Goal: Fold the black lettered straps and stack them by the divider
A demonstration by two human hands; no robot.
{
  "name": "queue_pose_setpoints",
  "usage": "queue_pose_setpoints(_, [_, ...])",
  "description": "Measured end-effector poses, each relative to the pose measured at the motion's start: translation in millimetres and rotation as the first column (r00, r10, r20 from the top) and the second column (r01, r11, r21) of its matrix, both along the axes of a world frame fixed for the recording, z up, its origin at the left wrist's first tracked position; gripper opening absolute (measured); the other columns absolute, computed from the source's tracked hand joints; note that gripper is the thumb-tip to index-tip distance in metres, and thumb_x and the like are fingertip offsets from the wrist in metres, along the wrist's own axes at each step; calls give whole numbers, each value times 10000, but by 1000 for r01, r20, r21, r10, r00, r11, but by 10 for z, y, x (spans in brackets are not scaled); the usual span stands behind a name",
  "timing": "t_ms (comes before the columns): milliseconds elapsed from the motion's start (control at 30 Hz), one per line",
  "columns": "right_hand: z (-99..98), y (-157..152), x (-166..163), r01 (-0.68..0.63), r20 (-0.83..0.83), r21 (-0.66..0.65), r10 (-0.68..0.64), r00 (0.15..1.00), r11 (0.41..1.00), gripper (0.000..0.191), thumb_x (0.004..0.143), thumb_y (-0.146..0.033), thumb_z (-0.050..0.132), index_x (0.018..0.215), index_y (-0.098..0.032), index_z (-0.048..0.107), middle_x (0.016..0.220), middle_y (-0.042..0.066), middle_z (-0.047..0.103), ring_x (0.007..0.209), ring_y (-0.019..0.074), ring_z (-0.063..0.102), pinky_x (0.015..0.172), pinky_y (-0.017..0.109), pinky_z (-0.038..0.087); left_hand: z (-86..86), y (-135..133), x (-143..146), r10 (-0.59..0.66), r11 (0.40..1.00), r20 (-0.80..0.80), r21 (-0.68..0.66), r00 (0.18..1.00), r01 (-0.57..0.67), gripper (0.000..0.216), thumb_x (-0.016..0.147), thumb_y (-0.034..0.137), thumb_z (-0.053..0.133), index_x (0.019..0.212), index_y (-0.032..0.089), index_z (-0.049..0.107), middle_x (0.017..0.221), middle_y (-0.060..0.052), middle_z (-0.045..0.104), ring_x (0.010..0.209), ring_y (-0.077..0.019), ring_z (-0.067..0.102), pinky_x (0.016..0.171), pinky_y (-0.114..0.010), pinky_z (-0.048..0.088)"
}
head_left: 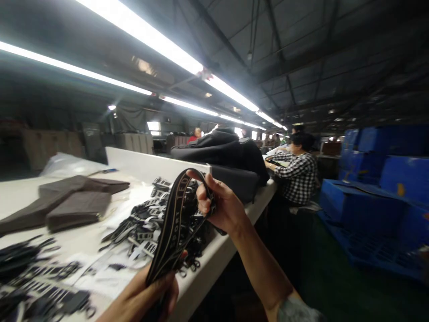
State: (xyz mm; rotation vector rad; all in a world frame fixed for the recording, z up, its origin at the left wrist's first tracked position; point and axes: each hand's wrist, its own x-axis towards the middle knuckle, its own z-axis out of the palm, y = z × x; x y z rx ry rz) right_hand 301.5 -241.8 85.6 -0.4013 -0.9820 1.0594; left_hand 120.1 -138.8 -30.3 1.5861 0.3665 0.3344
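A black webbing strap (174, 214) with pale edge lines and woven lettering is stretched between my hands above the table edge. My left hand (157, 288) is closed round its lower part. Higher up, my right hand (219, 201) grips the looped upper end, with the fingers curled through the loop. Behind the strap lies a heap of black-and-white patterned straps (147, 219). Small metal rings (192, 267) show along the heap's near edge.
More straps and clips (47, 286) lie at the near left, beside folded brown fabric pieces (78, 210). A low white divider (144, 164) crosses the table. Black bags (231, 156) are piled beyond. A person in a checked shirt (298, 176) works farther along; blue boxes (362, 208) stand right.
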Motion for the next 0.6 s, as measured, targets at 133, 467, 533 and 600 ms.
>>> queue_pose_setpoints(133, [-128, 431, -64, -14, 6, -85, 15, 1000, 996, 234, 857, -193, 668, 1090, -170, 676, 811, 11, 734, 649, 82, 665, 619, 160, 561, 83, 471, -143, 22, 996, 42, -89, 999, -18, 339, 813, 477, 660, 781, 142, 620, 696, -39, 595, 538, -119, 523, 467, -208, 365])
queue_pose_setpoints(467, [-583, 2081, -611, -157, -58, -182, 149, 987, 971, 200, 831, -159, 678, 1019, -226, 693, 974, -3, 751, 854, 140, 708, 822, 284, 589, -164, 1273, -459, 3, 937, 238, -339, 971, 80, 599, 828, 618, 576, 1175, 131, 549, 790, -63, 598, 629, -156, 575, 575, -263, 428])
queue_pose_setpoints(533, [-678, 2353, -738, -199, -31, -239, 198, 980, 950, 194, 821, -145, 686, 1006, -204, 687, 912, 3, 752, 759, 126, 706, 735, 250, 602, -193, 1395, -503, 45, 926, 224, -376, 974, 43, 656, 809, 675, 549, 1168, 126, 548, 786, -68, 607, 621, -158, 588, 568, -256, 430])
queue_pose_setpoints(600, [-808, 2563, -841, -267, 14, -340, 288, 957, 902, 187, 814, -138, 697, 998, -166, 679, 853, 20, 744, 646, 109, 686, 620, 210, 597, -241, 1520, -546, 135, 904, 194, -425, 972, -41, 653, 804, 702, 525, 1111, 127, 559, 779, -80, 626, 606, -160, 600, 573, -259, 446])
